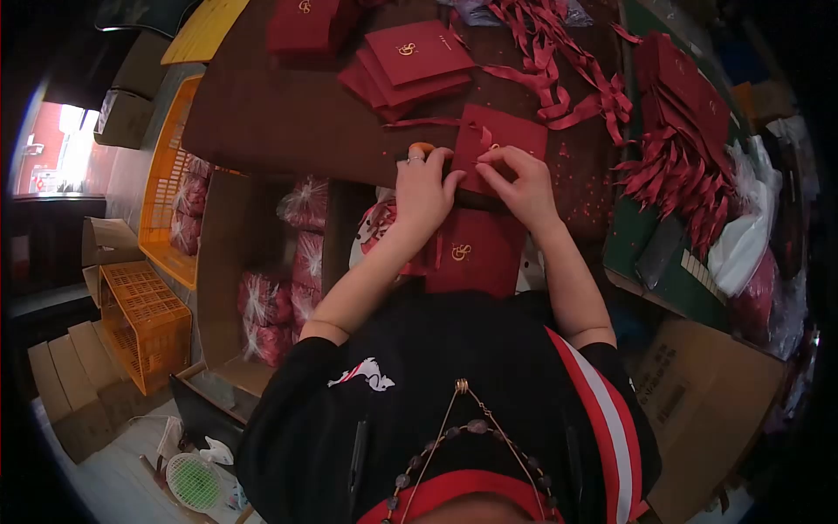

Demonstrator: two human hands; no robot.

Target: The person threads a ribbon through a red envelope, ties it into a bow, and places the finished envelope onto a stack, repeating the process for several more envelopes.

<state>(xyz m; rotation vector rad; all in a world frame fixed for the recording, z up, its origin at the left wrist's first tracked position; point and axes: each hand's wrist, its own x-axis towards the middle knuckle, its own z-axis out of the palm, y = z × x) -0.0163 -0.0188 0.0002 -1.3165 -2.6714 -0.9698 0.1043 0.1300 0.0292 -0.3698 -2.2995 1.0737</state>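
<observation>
A red pouch or folder [517, 129] with a gold mark lies near the table's front edge between my hands. My left hand [423, 188] rests at its left edge. The fingers are bent, with a gap between thumb and index finger; an orange cover and a ring show on the fingers. Above the pouch, my right hand [527, 187] pinches thumb and index finger together at a short red ribbon [485, 136]. The fingertips partly hide the gold mark and the ribbon's lower part. Another red pouch [476, 255] with a gold mark lies below, close to my body.
Stacked red pouches [419, 54] lie at the back, beside a heap of red ribbons [546, 61]. Ribboned pouches [685, 105] pile up on a green surface [630, 249] at the right. Left stand a carton [218, 262] of plastic-wrapped red bundles and orange crates [147, 323].
</observation>
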